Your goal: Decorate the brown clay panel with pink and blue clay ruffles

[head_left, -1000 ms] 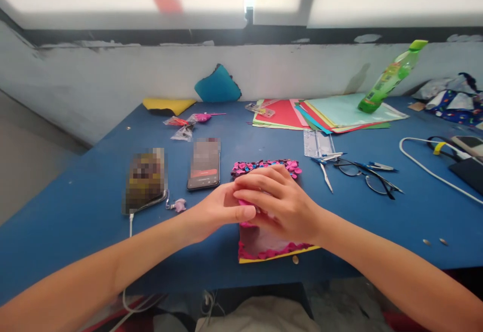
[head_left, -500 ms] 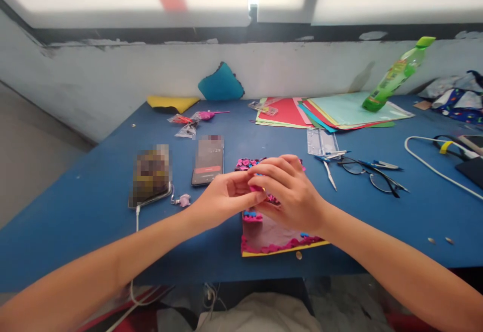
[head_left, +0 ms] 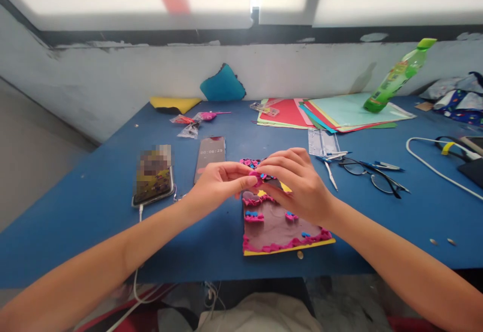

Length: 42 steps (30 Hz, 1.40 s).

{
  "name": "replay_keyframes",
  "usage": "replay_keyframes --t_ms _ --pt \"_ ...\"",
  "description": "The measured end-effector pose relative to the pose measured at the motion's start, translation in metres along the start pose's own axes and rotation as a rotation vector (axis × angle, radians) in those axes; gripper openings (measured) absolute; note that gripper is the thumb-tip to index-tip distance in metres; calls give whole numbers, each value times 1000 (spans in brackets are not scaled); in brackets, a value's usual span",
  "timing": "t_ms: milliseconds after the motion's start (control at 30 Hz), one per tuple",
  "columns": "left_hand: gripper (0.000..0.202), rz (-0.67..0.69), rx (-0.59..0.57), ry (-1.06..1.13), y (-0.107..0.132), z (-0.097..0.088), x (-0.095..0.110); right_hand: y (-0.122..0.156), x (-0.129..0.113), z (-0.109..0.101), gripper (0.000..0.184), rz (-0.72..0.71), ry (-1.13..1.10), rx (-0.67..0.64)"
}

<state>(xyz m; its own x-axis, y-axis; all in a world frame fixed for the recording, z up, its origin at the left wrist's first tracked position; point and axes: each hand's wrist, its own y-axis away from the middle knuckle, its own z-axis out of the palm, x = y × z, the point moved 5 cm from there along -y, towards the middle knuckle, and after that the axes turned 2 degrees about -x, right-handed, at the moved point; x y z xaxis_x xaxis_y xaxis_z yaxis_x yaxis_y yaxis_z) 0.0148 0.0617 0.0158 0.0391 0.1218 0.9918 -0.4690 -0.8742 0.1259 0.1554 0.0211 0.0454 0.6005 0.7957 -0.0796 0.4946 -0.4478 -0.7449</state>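
hands together, meeting over the far part of the decorated panel (head_left: 267,231), which lies flat on the blue table (head_left: 211,261). left hand (head_left: 225,180) pinches a small pink-and-blue piece (head_left: 257,176) between thumb and fingers; right hand (head_left: 302,187) closes on the same piece from its other side, fingers curled over the top, thumb underneath. can't tell if the piece is loose or joined to the panel, fingers cover it. purple face of panel, ruffled pink trim along its near edge, yellow border outside that, pink strips (head_left: 254,218) topped with blue bits nearer its left edge.

step in hand looks like shaping or pressing the piece. to do it well, my guess: light fingertip pressure, since it looks soft and small and could flatten or lose its blue bits; left thumb steadies while right fingers work; keep right wrist up off the panel so the trim isn't squashed; open the fingers slowly in case it sticks.

around the panel: small disc (head_left: 300,255) just beside its near edge; phone with timer (head_left: 211,152) beyond it to the left; glasses (head_left: 372,176) to its right; paper sheets (head_left: 289,111) well beyond it.
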Motion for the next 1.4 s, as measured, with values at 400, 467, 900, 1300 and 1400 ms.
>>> replay_keyframes --t_ms 400,467,900,1300,1400 --pt "33 -7 20 -43 2 0 0 0 4 0 16 17 -87 4" --pt "32 -14 6 -51 2 0 -1 1 4 3 24 6 -85 -22" --pt "31 -96 -206 17 5 15 -13 3 -6 7 13 -32 -222 -6" --pt "28 -146 -227 12 6 16 -18 6 -3 5 13 -20 -315 38" --pt "31 -148 -244 7 7 17 -17 7 -5 2 15 -32 -320 50"
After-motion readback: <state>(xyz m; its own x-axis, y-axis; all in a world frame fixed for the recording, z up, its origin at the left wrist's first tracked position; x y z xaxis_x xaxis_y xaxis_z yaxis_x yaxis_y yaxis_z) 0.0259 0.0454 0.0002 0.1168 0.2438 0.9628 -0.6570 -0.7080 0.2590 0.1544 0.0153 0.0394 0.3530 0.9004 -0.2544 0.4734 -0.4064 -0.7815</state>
